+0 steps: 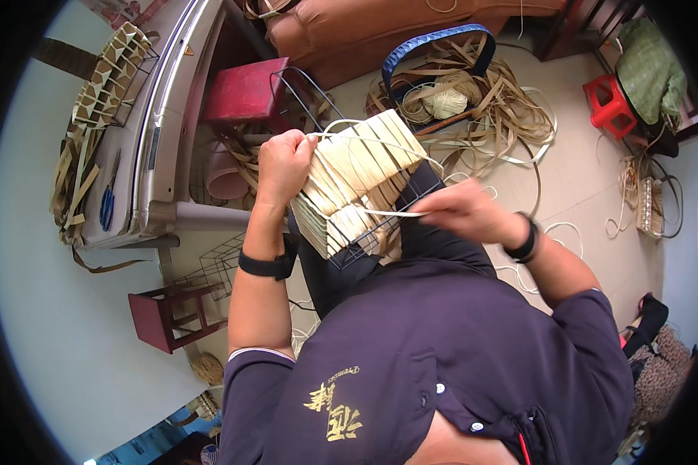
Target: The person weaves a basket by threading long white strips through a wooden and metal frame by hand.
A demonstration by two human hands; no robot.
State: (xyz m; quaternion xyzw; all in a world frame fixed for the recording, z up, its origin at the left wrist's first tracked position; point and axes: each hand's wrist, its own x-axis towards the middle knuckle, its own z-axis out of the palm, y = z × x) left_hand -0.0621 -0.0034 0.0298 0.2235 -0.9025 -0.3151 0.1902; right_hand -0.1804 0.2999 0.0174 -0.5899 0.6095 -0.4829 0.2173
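A wire-framed basket (pixel 358 171), partly covered in pale cream strips, lies tilted across my lap. My left hand (pixel 284 166) is closed on its far left corner, with the thumb on the rim. My right hand (pixel 471 211), slightly blurred, pinches a cream cord (pixel 392 213) at the basket's near right side. The cord runs taut from the weave to my fingers. Bare dark wires (pixel 355 253) show along the near edge. Another stretch of pale cord loops over the basket's top. What lies under my left fingers is hidden.
A blue-handled basket (pixel 440 48) stands on the floor beyond, amid tan strips (pixel 512 108) and a cream cord ball (pixel 445 102). Red stools (pixel 244 91) (pixel 609 105) stand left and right. At left, a table (pixel 157 147) holds blue-handled scissors (pixel 108 203). Loose cord trails over the floor.
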